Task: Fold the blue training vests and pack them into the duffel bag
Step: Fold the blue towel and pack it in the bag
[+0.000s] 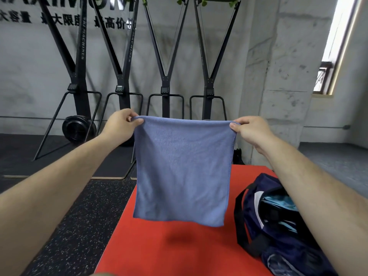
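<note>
My forearms reach out from the bottom corners, both nearly straight and angled inward toward the middle. Below them lies a red mat (159, 253), with speckled black floor (79, 216) along its left side. On the mat, at my right and partly under my right forearm, sits the navy duffel bag (258, 226); its top gapes open, a black strap loops over the near side, and something light blue shows inside.

Further out, the blue vest (183, 172) hangs in the air over the mat, clear of the mat and just left of the bag. It drops flat as a rough square from its top edge. My left hand (121, 124) pinches the top left corner between thumb and curled fingers. My right hand (252, 132) pinches the top right corner the same way. The two hands are level and the edge between them is pulled taut.

Beyond the vest, four black exercise machines (165, 76) stand in a row against a grey wall (278, 76) with dark lettering. A bright window (334, 46) sits at the upper right.
</note>
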`<state>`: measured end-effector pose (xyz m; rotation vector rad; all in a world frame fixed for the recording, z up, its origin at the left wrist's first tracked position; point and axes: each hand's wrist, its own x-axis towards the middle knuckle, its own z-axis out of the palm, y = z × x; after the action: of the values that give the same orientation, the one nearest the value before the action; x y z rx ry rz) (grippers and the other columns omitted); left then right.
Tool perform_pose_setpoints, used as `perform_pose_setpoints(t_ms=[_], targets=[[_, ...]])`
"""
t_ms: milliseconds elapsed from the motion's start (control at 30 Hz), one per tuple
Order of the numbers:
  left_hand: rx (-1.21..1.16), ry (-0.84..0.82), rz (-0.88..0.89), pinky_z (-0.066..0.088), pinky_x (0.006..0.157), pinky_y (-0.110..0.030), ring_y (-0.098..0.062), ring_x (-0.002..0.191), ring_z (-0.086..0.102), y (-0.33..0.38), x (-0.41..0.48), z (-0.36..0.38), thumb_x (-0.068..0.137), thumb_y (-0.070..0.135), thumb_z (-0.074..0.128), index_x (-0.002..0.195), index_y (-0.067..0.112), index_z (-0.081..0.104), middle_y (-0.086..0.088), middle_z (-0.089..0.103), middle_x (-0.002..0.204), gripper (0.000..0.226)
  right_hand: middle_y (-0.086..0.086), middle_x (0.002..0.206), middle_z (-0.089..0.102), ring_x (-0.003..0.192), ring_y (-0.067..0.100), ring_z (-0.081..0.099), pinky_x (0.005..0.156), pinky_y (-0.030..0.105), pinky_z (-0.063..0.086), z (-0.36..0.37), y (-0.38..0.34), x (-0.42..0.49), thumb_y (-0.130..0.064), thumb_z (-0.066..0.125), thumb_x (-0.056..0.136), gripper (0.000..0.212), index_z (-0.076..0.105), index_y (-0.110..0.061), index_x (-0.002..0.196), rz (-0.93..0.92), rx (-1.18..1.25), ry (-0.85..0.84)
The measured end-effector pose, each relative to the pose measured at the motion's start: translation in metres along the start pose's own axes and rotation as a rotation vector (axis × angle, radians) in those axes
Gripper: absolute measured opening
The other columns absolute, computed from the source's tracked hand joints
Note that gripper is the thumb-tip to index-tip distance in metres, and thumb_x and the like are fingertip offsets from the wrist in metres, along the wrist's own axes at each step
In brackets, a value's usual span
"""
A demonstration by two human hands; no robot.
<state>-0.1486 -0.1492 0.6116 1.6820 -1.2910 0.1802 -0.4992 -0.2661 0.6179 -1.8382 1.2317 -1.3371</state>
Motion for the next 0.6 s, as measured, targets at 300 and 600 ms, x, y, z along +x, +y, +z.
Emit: perform_pose_setpoints(t_ms=[300,600], targets=[[-0.441,0.033,-0.077,0.06,0.07,-0.035,-0.015,0.067,0.071,-0.026,-0.004,0.033,0.096,0.007,0.061,0.098,-0.003,0.059,-0.014,0.069,0.083,0.01,0.003,0.093,0.072,0.08,0.005,0.071,0.07,0.012,0.053,0.029,0.039,-0.003,-0.004,0.056,0.1,0.015,0.069,-0.012,0.098,0.025,0.302,0.026],[-0.318,-0.227,-0.149,0.049,0.071,-0.024,-0.009,0.073,0.061,-0.115,-0.14,0.079,0.091,0.014,0.07,0.085,0.019,0.068,0.002,0.07,0.079,0.008,-0.006,0.08,0.067,0.069,-0.011,0.058,0.077,0.009,0.043,0.04,0.156,-0.107,-0.007,0.064,0.095,0.013,0.07,-0.017,0.09,0.117,0.051,-0.232]])
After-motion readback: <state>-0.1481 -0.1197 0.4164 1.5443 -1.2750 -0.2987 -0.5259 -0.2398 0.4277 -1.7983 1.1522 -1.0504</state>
